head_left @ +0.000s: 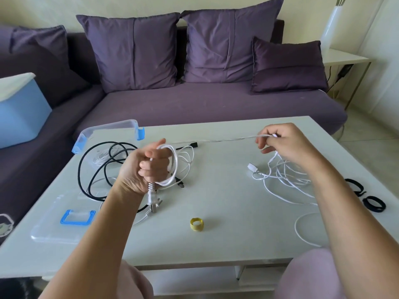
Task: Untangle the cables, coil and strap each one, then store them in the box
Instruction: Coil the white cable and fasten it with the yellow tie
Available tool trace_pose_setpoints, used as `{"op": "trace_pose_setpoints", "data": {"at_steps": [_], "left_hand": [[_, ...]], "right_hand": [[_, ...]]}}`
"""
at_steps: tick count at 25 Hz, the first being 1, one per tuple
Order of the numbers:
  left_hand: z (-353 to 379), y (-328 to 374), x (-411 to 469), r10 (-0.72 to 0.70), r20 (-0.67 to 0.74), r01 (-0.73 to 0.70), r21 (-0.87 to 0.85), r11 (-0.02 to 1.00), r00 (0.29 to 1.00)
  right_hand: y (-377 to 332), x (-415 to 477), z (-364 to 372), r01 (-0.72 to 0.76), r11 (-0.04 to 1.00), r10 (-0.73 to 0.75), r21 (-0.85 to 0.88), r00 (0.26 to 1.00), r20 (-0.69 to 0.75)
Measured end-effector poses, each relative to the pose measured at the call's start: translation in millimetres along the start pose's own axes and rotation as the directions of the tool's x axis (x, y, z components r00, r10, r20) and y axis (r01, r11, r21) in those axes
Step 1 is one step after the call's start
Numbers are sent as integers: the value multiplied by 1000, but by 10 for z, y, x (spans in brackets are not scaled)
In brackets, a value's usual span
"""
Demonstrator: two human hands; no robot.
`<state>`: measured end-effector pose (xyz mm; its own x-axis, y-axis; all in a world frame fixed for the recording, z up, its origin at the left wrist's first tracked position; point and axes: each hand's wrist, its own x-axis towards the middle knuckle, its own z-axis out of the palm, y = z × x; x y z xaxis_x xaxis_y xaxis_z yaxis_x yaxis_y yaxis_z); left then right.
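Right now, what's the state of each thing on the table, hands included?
left hand: grips part-wound coil of white cable, plug hanging below
right hand: pinches white cable, taut between hands
white heap: loose, tangled
black cable: loose, unstrapped
clear box: open
lid: off, flat on table
yellow strap: rolled, unused
black straps: looped, unused

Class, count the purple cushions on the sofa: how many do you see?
4 cushions: one at the far left, two large ones in the middle, one smaller at the right. Others may be hidden on the left.
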<state>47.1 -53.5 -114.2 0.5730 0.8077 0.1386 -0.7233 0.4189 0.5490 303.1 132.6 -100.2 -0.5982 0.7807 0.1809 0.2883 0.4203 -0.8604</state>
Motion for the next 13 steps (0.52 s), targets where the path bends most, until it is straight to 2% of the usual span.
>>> {"op": "trace_pose_setpoints", "data": {"at_steps": [2, 5, 9, 11, 13], "left_hand": [[-2, 14, -69, 188, -73, -194, -86, 977, 979], [-81, 77, -119, 413, -305, -473, -156, 867, 858], [-195, 110, -83, 620, -494, -759, -137, 636, 609], [-202, 127, -65, 680, -570, -838, -27, 545, 461], [-162, 135, -42, 711, -622, -839, 153, 523, 329]], "right_hand": [[-26, -22, 52, -6, 999, 2, 31, 993, 116], [-58, -59, 162, 9, 1000, -12, 13, 962, 272], [-92, -97, 336, 64, 993, -15, -97, 899, 438], [-98, -130, 432, 90, 985, -8, -144, 873, 487], [-133, -169, 520, 130, 976, -21, -174, 855, 519]]}}
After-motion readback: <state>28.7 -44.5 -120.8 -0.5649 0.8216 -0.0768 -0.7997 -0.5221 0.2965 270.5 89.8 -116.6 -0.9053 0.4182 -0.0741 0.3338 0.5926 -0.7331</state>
